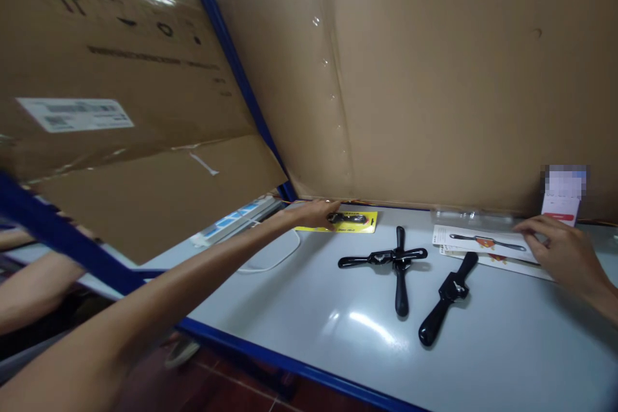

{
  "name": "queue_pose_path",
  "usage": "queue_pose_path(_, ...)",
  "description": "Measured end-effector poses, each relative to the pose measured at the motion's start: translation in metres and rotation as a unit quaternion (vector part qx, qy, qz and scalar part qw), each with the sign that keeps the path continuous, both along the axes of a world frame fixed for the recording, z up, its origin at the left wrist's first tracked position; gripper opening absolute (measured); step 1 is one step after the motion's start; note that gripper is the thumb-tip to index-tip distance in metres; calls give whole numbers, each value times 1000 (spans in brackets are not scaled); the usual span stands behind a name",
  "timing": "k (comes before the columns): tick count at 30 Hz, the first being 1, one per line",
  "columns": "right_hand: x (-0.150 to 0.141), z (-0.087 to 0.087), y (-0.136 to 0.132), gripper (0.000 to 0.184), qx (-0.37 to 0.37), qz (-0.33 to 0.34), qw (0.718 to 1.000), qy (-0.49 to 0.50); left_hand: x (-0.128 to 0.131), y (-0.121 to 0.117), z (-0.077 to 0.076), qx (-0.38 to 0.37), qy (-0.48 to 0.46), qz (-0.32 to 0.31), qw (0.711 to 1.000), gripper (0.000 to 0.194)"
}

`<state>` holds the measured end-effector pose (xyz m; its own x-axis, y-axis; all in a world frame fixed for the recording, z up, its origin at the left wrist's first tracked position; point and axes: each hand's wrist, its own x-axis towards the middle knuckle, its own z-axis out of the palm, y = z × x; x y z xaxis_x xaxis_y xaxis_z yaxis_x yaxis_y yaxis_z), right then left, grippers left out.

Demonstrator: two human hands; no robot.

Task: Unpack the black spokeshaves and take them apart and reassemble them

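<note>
On the counter (483, 360), far edge by the cardboard wall, left hand (316, 212) is stretched out onto a yellow card (355, 222) carrying a small black tool; fingers lie over the card's left end and on the tool, grip flat and loose rather than closed, though the view is oblique and I can't tell if the thumb is hooked under the edge. Right hand (564, 248) rests palm-down on a stack of white cards (483, 243) printed with a tool picture, fingers spread, holding nothing, just pinning the stack. Step in hand looks like taking up the yellow card; next move probably calls for a pinch on the card's edge, since it lies flat against the surface. Between the hands: two black handled tools crossed (398, 261) over each other, and a third tool (447, 296) lying alone just right of them, near the white cards but apart. A clear plastic blister (470, 214) lies against the wall behind the cards; a red-and-white tag (560, 206) stands at far right. Surface is smooth grey with glare, blue edging. Cardboard sheets (434, 77) form the back and left walls on a blue frame (232, 58). A power strip (236, 219) and white cable sit at left. Another person's arm (29, 290) shows far left beyond the divider.
</note>
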<state>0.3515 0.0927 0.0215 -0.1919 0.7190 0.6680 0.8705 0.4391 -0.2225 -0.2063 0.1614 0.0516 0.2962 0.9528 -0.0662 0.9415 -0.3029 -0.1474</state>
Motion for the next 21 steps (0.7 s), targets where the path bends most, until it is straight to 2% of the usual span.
queue_pose_path(6,0,-2,-1,26,-19,-9,1000,0,38,-16,-6,81,-15,4,997,55)
queue_pose_path(10,-3,-2,-3,24,-10,-6,1000,-9,49,-36,-9,108,-35,-8,993,60)
queue_pose_path(12,-4,-2,-3,24,-9,-8,1000,-12,52,-47,-11,116,-40,-8,992,56)
queue_pose_path(18,-5,-5,-3,25,-3,5,1000,-16,55,-66,-13,81,-24,-21,996,26)
queue_pose_path(19,-6,-5,-3,25,-5,5,1000,-18,55,-66,-15,69,-19,-25,997,24)
queue_pose_path(21,-6,-6,-3,26,-8,5,1000,-21,56,-63,-19,54,-8,-30,998,34)
